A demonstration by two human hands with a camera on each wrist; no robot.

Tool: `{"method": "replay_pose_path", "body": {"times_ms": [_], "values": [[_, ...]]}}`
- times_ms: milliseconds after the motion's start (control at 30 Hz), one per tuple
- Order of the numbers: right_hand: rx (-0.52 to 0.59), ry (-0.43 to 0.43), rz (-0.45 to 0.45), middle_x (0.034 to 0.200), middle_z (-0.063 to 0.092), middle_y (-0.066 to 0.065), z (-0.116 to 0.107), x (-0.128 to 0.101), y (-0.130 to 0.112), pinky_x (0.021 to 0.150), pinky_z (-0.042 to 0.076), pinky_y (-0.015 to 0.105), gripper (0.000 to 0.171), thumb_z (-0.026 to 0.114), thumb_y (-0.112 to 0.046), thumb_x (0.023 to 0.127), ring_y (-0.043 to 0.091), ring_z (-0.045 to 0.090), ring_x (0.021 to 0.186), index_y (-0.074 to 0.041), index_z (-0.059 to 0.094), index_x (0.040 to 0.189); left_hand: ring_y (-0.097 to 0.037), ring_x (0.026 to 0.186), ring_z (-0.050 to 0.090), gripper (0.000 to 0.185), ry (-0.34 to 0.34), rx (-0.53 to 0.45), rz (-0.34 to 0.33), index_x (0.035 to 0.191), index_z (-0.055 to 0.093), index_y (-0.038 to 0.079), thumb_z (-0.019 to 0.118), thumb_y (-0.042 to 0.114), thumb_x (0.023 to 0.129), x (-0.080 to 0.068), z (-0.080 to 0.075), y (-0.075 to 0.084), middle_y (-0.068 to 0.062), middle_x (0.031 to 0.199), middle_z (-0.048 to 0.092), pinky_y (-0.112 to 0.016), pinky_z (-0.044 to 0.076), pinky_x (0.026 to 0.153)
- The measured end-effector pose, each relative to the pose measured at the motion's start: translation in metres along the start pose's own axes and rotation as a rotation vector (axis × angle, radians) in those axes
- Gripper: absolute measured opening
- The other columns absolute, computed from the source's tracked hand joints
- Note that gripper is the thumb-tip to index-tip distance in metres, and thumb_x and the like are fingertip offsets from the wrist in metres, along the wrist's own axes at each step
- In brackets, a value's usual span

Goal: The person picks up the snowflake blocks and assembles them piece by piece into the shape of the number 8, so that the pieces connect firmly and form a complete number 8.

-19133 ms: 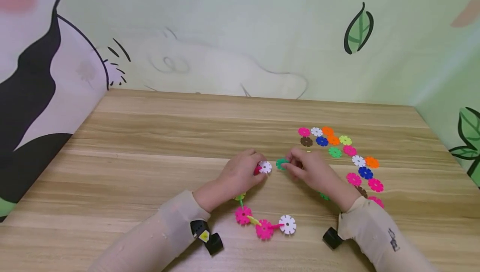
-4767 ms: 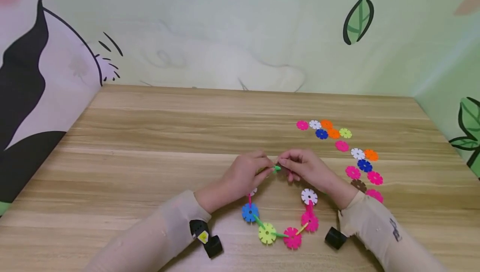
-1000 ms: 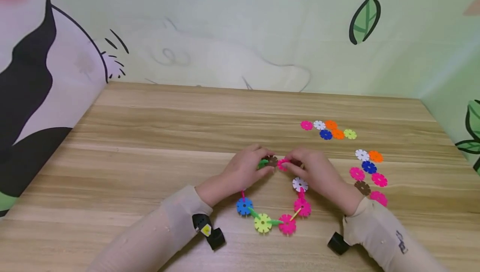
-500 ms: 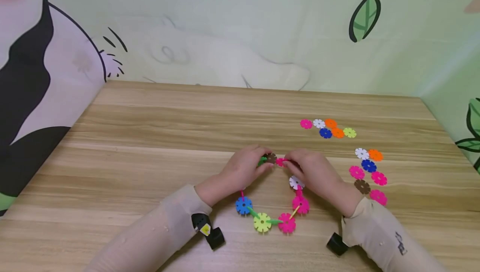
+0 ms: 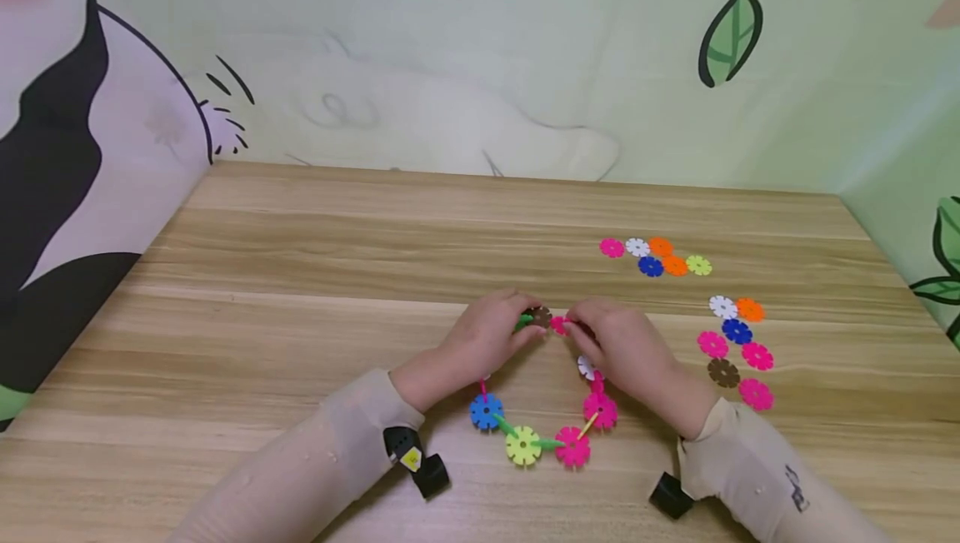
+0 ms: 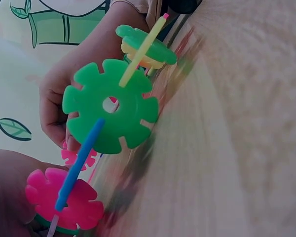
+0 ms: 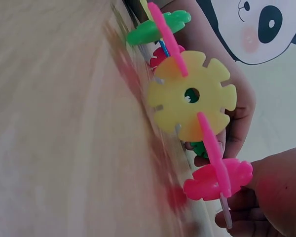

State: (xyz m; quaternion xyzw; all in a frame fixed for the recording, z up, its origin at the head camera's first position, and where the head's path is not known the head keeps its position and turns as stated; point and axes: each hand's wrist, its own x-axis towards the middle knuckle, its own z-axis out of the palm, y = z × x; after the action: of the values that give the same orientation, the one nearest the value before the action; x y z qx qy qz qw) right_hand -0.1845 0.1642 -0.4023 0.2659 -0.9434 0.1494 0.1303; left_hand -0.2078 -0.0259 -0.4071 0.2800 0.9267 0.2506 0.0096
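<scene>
My left hand (image 5: 491, 339) pinches the brown notched plastic disc (image 5: 542, 316) at the top of the chain of coloured snowflake discs (image 5: 525, 445), and my right hand (image 5: 618, 343) pinches a pink plastic disc (image 5: 558, 325) right against it, fingers curled on both. The chain lies in a loop on the wooden worktop (image 5: 315, 276) between my wrists. These pieces look light, thin and stiff, I judge, smooth enough to slip, and the slotted joints could pop apart if I twist, so I would grip each disc flat by its faces close to the notch. Well to my right lie 2 loose groups of discs (image 5: 731, 343), clear of my hands. Only my own fingers crowd the joint; the slot itself is hidden from me.
</scene>
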Motion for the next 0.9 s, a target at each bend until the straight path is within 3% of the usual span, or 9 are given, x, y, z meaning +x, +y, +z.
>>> {"method": "replay_pose_path", "body": {"times_ms": [600, 900], "values": [[-0.036, 0.018, 0.038, 0.081, 0.068, 0.007, -0.0011, -0.0026, -0.0021, 0.066, 0.057, 0.034, 0.008, 0.065, -0.013, 0.09, 0.017, 0.064, 0.068, -0.005, 0.067, 0.089, -0.026, 0.108, 0.064, 0.041, -0.012, -0.014, -0.05, 0.124, 0.061, 0.003, 0.063, 0.029, 0.092, 0.0018, 0.001, -0.0012, -0.013, 0.117, 0.066, -0.037, 0.052, 0.092], [-0.014, 0.015, 0.028, 0.082, 0.07, 0.006, 0.0009, 0.0001, -0.0049, 0.065, 0.055, 0.031, 0.008, 0.065, -0.013, 0.091, 0.014, 0.061, 0.069, -0.006, 0.068, 0.088, -0.025, 0.108, 0.064, 0.04, -0.008, -0.027, 0.004, 0.122, 0.062, 0.003, 0.064, 0.029, 0.092, 0.0009, -0.0002, -0.0003, -0.012, 0.117, 0.067, -0.036, 0.052, 0.093]]}}
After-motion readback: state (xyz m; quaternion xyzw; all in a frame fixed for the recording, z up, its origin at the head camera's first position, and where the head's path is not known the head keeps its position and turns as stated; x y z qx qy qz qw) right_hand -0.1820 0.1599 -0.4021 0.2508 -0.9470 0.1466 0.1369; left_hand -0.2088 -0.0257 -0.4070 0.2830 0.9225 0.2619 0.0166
